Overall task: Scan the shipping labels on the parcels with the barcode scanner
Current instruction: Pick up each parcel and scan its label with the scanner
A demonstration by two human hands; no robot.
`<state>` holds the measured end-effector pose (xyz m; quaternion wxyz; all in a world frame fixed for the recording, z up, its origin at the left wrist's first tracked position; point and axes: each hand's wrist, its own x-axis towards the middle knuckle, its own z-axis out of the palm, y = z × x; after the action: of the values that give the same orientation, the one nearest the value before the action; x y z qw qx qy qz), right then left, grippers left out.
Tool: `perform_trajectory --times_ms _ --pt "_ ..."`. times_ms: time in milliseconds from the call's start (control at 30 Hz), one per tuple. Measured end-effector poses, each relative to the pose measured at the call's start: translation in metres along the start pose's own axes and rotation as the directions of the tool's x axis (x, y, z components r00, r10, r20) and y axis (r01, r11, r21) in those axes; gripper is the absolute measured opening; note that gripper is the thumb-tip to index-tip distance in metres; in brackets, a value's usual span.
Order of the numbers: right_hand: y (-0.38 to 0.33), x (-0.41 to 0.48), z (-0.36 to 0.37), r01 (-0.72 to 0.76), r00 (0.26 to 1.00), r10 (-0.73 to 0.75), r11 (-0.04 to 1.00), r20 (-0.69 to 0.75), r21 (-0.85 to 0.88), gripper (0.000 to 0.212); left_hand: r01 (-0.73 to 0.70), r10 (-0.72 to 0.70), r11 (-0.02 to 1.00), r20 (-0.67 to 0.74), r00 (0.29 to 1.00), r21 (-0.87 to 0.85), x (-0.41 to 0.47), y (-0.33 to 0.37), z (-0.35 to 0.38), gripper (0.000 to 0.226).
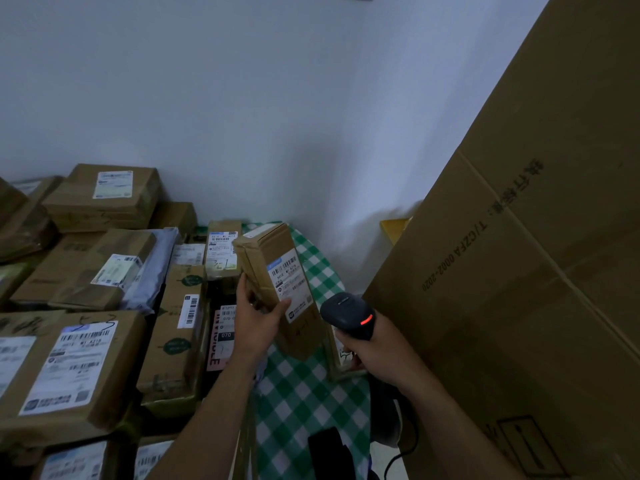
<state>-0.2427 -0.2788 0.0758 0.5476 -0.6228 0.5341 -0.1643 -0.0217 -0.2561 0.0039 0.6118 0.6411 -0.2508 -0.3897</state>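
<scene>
Over checked tablecloth, left hand grips a parcel, right hand the scanner.

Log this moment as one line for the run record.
step: scanning | left hand: holds narrow parcel up, shipping label facing camera | right hand: grips barcode scanner beside it, red light lit

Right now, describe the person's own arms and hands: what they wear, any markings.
The left hand and right hand are bare: no gloves, rings or markings show. The left forearm and right forearm are uncovered to the frame's bottom edge, with no sleeve, watch or bracelet in view.
</scene>
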Motion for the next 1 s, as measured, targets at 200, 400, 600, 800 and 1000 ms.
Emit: perform_trajectory --times_ms 200,400,600,800,1000 --pt "0.02 0.014 -0.008 -0.022 0.999 0.024 0.998 -0.035 0.065 0.031 -0.045 0.045 0.997 0.0 0.999 0.061 0.009 -0.002 0.006 0.093" --pt "0.051 0.052 -0.024 -0.122 0.99 0.129 0.987 -0.062 0.105 0.028 -0.179 0.175 0.966 0.039 0.984 0.186 0.056 0.014 0.044 0.08" --pt "0.09 0.105 -0.027 -0.212 0.974 0.221 0.968 -0.056 0.136 0.027 -0.129 0.103 0.971 0.135 0.985 0.201 0.124 0.022 0.098 0.075" --pt "0.141 0.153 -0.01 -0.249 0.966 0.255 0.962 -0.043 0.108 0.084 -0.008 -0.052 0.952 0.187 0.981 0.307 0.161 -0.031 0.122 0.07" --pt "0.132 0.157 -0.012 -0.356 0.934 0.353 0.929 0.049 0.104 0.025 0.284 -0.364 0.901 0.217 0.906 0.327 0.178 -0.084 0.124 0.053"
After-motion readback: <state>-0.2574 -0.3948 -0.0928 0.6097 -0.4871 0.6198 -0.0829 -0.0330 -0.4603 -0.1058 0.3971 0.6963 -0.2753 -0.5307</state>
